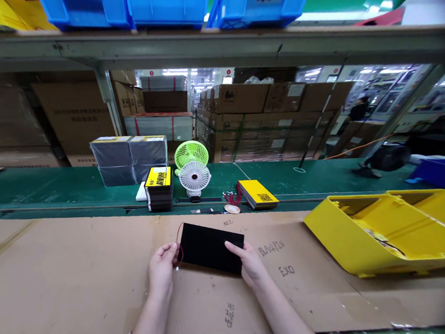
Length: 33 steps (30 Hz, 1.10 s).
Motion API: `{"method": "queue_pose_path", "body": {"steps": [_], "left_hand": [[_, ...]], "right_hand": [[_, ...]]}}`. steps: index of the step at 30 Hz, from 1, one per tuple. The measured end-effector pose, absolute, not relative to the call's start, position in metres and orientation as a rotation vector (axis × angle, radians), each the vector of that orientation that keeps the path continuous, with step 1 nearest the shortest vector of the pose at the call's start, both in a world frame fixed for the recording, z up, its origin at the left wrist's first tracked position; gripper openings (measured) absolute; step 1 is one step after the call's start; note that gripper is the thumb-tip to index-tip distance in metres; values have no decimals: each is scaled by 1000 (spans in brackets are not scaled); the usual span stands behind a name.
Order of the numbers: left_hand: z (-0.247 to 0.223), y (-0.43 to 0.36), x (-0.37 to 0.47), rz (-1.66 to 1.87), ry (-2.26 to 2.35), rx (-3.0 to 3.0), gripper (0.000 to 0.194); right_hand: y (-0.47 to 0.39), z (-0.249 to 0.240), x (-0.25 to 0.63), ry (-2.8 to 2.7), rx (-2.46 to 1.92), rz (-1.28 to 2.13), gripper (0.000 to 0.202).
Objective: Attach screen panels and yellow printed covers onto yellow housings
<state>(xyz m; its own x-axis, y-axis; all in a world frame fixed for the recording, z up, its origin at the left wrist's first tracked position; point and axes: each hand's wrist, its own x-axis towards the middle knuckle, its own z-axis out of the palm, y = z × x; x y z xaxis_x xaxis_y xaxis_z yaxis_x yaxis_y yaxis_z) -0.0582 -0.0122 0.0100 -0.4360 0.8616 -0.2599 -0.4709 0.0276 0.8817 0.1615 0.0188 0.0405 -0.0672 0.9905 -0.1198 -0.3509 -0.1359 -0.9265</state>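
Observation:
A flat black rectangular panel [212, 247] is held tilted above the cardboard sheet [80, 278]. My right hand [250, 260] grips its right end, thumb on top and the other fingers beneath. At the panel's left end, my left hand [164, 265] is closed with thumb and fingertips pinching the edge where a thin red wire [181, 238] comes out. A small white connector [177, 268] hangs from that wire just below the left fingertips. The fingers under the panel are hidden.
Yellow bins [369, 242] stand at right. Behind the cardboard are a stack of yellow-topped dark panels [159, 190], a white fan [194, 177], a green fan [190, 151], red wires [232, 197] and a yellow-covered stack [259, 193]. Blue bins [169, 5] sit on the overhead shelf.

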Motion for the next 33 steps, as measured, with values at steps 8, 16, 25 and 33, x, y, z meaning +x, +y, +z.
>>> {"method": "queue_pose_path", "body": {"steps": [8,16,25,33], "left_hand": [[9,-11,-59,1617,1247,417,38],[16,-15,-57,1617,1211,410,41],[16,-15,-57,1627,1204,406,40],[10,-13,-59,1615,1200,417,39]], "right_hand": [[20,41,162,-898,-1010,1470,46],[20,40,163,-904,-1009,1472,45],[20,38,163,-912,-992,1470,44],[21,38,163,-908,-995,1463,43]]}}
